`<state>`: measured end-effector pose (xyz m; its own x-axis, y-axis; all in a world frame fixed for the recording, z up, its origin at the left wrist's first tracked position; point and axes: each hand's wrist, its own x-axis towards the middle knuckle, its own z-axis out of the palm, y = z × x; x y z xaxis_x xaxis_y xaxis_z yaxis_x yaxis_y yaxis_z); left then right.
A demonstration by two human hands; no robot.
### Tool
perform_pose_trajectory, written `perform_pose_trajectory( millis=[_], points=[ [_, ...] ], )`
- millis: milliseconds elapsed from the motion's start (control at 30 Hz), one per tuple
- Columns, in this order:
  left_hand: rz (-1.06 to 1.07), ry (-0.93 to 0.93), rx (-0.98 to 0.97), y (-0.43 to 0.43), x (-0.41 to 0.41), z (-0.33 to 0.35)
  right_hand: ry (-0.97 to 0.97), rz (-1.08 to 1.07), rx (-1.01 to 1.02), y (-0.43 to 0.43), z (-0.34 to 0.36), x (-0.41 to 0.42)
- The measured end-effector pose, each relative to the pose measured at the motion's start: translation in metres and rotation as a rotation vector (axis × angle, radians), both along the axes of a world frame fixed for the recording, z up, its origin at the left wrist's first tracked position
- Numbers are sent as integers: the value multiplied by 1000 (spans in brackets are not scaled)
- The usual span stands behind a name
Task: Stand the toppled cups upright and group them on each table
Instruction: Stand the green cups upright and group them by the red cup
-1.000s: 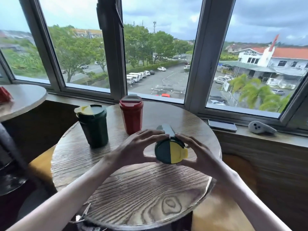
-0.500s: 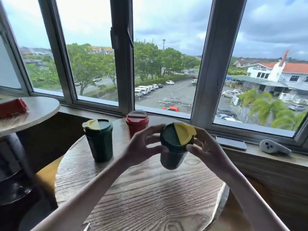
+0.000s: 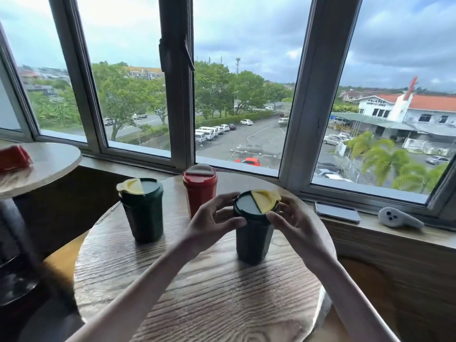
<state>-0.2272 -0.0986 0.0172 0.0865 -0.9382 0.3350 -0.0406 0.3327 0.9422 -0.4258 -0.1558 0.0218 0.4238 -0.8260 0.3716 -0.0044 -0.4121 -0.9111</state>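
Note:
Three lidded cups stand upright on the round wooden table (image 3: 202,292). A dark green cup (image 3: 254,240) with a yellow flap on its lid stands right of centre, base on the wood. My left hand (image 3: 213,222) and my right hand (image 3: 293,224) both grip its rim from either side. Another dark green cup (image 3: 143,211) with a yellow flap stands at the left. A red cup (image 3: 199,191) with a grey flap stands behind, near the window. On a second round table (image 3: 54,161) at the far left lies a red cup (image 3: 13,157) on its side.
A phone (image 3: 336,211) and a grey controller (image 3: 398,217) lie on the wooden window ledge at the right. Window frames rise close behind the table. A dark chair or stool (image 3: 14,275) stands at the lower left.
The green cup lay on its side in both hands one second ago; it was lifted, turned upright, and now stands on the table. The view has tilted upward.

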Motion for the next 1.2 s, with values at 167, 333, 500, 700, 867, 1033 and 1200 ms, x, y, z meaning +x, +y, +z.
perform_pose_trajectory(
  millis=[167,333,500,700,867,1033,1200],
  points=[
    [8,18,22,2,-4,-2,-78,-10,81,2,-11,6],
    [52,-48,38,10,-7,-4,-77,-26,103,7,-12,7],
    [142,-175,101,26,-2,-13,-24,-57,98,13,-26,8],
    [414,-200,84,61,25,-25,63,-153,84,25,-39,25],
    [899,6,40,80,61,-36,125,-214,90,28,-41,38],
    [1027,-76,113,77,96,-38,101,-291,150,28,-43,45],
    [799,-125,156,66,122,-38,90,-275,134,29,-39,42]
  ],
)
